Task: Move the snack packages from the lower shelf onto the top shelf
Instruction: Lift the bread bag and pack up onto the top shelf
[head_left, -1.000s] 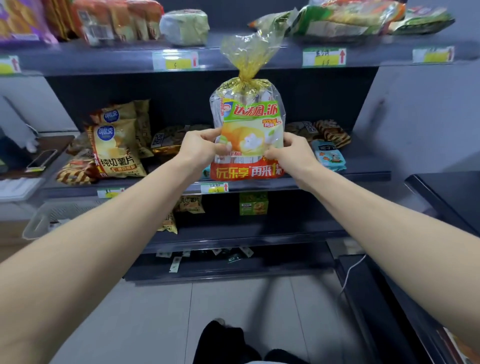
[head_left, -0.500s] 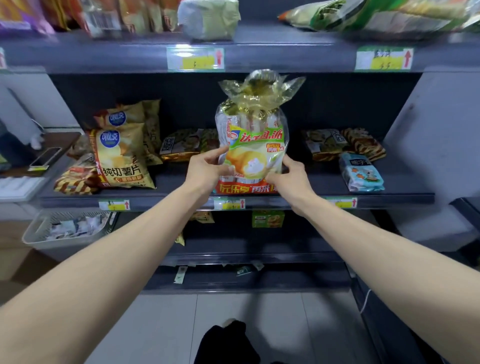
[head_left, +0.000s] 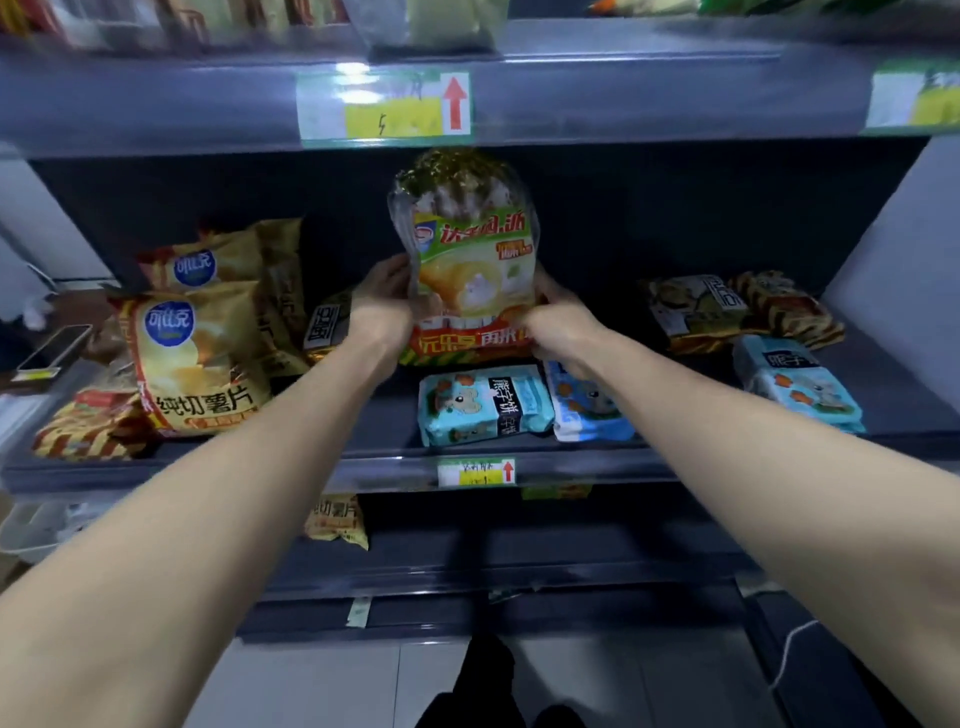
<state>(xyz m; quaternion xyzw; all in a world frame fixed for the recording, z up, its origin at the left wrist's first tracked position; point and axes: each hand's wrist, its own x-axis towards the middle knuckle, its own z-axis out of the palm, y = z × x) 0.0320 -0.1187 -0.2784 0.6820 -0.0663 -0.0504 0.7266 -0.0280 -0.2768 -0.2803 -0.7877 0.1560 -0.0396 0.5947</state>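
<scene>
A tall clear bag of cream pies (head_left: 470, 260) with a green, yellow and red label stands upright deep on the middle shelf (head_left: 363, 470), its gold crimped top just under the top shelf (head_left: 623, 93). My left hand (head_left: 384, 301) grips its left side and my right hand (head_left: 558, 322) grips its lower right corner. Two blue biscuit packs (head_left: 483, 405) (head_left: 592, 410) lie flat in front of the bag. A third blue pack (head_left: 800, 384) lies at the right.
Yellow chip bags (head_left: 197, 358) stand at the shelf's left, with striped packs (head_left: 88, 426) below them. Brown and tiger-striped packs (head_left: 743, 312) lie at the back right. The top shelf carries several blurred packages. A lower shelf holds a small yellow bag (head_left: 337, 519).
Both hands have carried the pie bag away from me and down, from in front of the top shelf edge to inside the middle shelf. The camera has come closer.
</scene>
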